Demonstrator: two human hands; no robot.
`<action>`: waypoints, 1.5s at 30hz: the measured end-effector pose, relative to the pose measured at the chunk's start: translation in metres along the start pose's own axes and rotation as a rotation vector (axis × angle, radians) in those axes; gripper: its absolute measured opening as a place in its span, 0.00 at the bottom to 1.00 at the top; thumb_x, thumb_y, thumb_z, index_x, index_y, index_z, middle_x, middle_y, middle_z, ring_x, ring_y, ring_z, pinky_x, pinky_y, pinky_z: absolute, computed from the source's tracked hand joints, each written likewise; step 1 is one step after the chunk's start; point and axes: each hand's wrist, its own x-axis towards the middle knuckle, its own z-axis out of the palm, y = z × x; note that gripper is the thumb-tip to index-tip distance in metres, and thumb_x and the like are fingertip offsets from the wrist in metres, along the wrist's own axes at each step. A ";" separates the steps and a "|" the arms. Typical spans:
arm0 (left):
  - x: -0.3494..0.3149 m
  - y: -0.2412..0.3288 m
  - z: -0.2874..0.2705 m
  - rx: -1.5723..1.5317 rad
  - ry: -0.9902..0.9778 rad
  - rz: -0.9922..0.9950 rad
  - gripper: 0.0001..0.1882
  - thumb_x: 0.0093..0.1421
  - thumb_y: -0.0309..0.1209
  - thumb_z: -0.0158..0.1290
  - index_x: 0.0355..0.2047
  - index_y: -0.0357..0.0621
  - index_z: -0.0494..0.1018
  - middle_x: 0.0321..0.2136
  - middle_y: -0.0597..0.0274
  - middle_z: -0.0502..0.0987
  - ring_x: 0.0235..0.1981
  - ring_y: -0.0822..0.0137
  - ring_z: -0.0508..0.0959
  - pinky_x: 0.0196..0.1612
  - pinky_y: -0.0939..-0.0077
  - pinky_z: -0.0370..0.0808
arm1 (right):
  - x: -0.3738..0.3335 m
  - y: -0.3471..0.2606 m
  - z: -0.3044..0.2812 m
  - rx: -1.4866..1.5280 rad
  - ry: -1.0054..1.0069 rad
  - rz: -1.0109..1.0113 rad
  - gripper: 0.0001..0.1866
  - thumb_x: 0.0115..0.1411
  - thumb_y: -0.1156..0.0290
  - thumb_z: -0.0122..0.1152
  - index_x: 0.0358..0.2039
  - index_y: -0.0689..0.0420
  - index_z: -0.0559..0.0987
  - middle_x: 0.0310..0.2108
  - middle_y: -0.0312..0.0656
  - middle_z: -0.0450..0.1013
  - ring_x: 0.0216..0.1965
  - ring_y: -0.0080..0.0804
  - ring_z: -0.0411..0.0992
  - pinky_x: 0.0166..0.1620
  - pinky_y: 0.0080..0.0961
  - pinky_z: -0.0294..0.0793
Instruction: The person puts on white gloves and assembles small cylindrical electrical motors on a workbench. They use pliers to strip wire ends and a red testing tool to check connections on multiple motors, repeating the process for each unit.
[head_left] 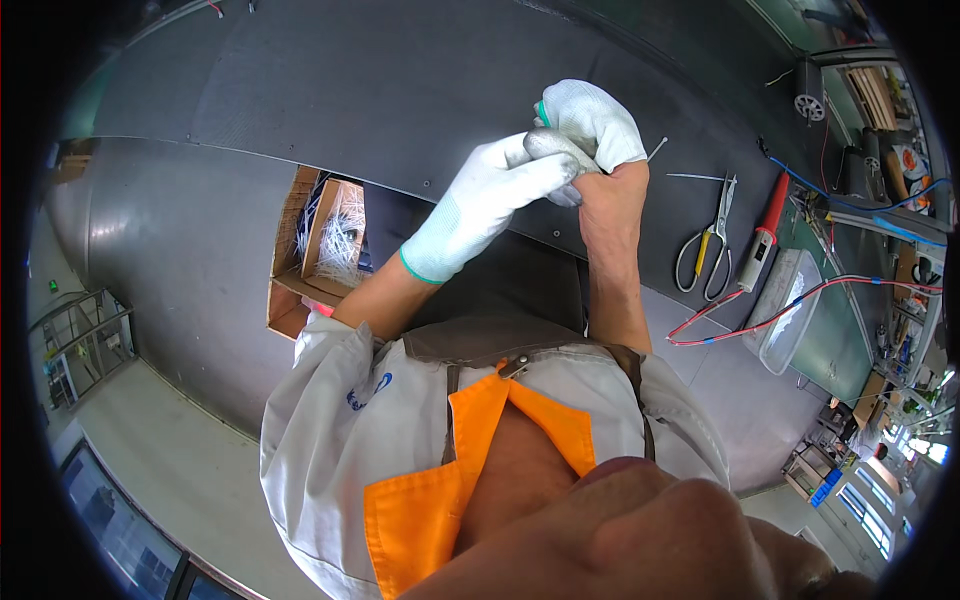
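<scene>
So the hands are together right now, up over the black-topped bench. The left hand has a white work glove on, green cuff at the wrist, with its fingers up against the right hand. The right wrist is bare, and a loose white glove with a green edge is bunched over the front of that hand. Can't tell if its fingers are inside the glove or gripping it, and the left fingertips overlap too much to say what they're pinching.

Off to the right on the bench there's a pair of scissors with a bit of yellow on it, a thin white cable tie near its tips, and a red-and-white corded tool just beside it. Next over is a clear plastic bin. Left of the left forearm: 1 cardboard box with lots of thin white strips inside.
</scene>
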 end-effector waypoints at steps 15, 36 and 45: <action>-0.009 0.020 0.010 0.630 0.059 -0.220 0.18 0.63 0.38 0.61 0.43 0.34 0.81 0.31 0.63 0.82 0.32 0.75 0.79 0.39 0.77 0.76 | 0.001 0.018 0.006 0.089 -0.055 0.024 0.25 0.53 0.80 0.70 0.53 0.68 0.78 0.53 0.49 0.74 0.53 0.38 0.75 0.58 0.33 0.73; -0.004 0.020 -0.018 1.328 0.261 0.848 0.25 0.56 0.24 0.59 0.56 0.40 0.75 0.56 0.50 0.75 0.59 0.49 0.74 0.61 0.58 0.71 | 0.004 0.046 -0.006 0.645 -0.323 -0.015 0.25 0.64 0.66 0.60 0.58 0.66 0.72 0.59 0.46 0.70 0.63 0.39 0.66 0.68 0.39 0.59; 0.024 0.030 -0.035 1.276 -0.096 0.706 0.25 0.54 0.37 0.62 0.52 0.43 0.80 0.57 0.51 0.75 0.61 0.49 0.72 0.60 0.56 0.72 | -0.007 0.041 -0.012 0.598 -0.476 0.117 0.31 0.66 0.60 0.57 0.64 0.67 0.68 0.62 0.48 0.67 0.66 0.41 0.63 0.69 0.42 0.57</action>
